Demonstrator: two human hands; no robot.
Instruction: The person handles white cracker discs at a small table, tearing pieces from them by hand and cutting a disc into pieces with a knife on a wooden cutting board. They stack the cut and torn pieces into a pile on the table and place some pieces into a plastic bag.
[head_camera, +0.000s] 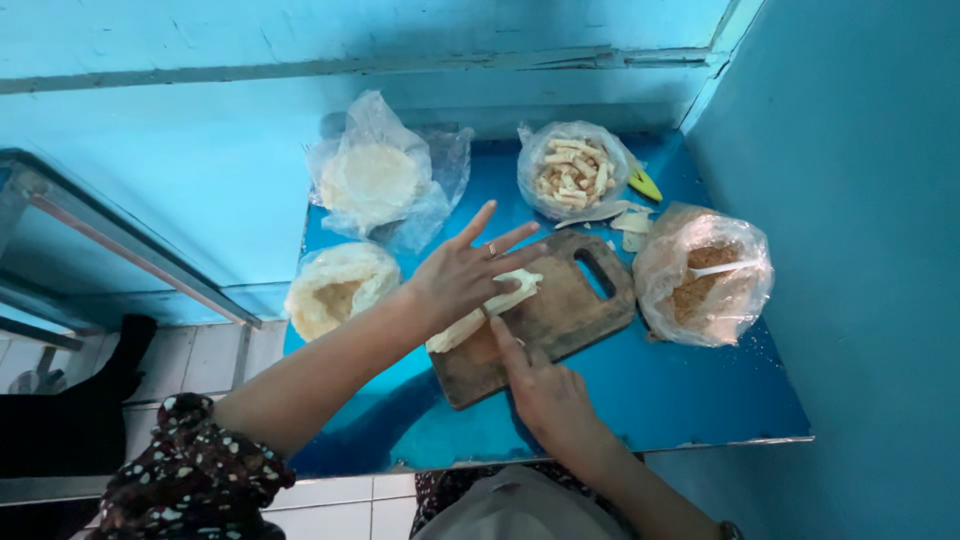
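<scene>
- Nearest, the right hand (545, 395) comes up from the bottom edge, its forefinger stretched out and its tip touching the near end of a pale rolled wrapper (487, 308); the other fingers are curled loosely and pinch nothing.
- Just beyond, the left hand (462, 275) lies over the middle of the same roll, palm down with fingers spread wide and lifted, so it presses rather than grips.
- That roll rests on a dark wooden cutting board (545, 315), on the board's left half; its long axis runs on a diagonal from near-left to far-right, and its far-right end pokes out past the left palm.
- So the roll sits directly under the left hand and just ahead of the right forefinger; the left hand is the closer of the two, covering most of its length.
- The board lies on a shiny blue table (690, 395), handle hole toward the far right.
- Left of the board stands a bag of pale crumbs (340, 290); right of it, a bag of brown crumbs (705, 285) with a white spoon inside.
- Farther back sit a bag of flat round sheets (375, 180) and a bag of pale sticks (572, 172), with a few cut scraps and a yellow-green tool just beside the latter.
- Behind everything rises a blue wall (850, 150).
</scene>
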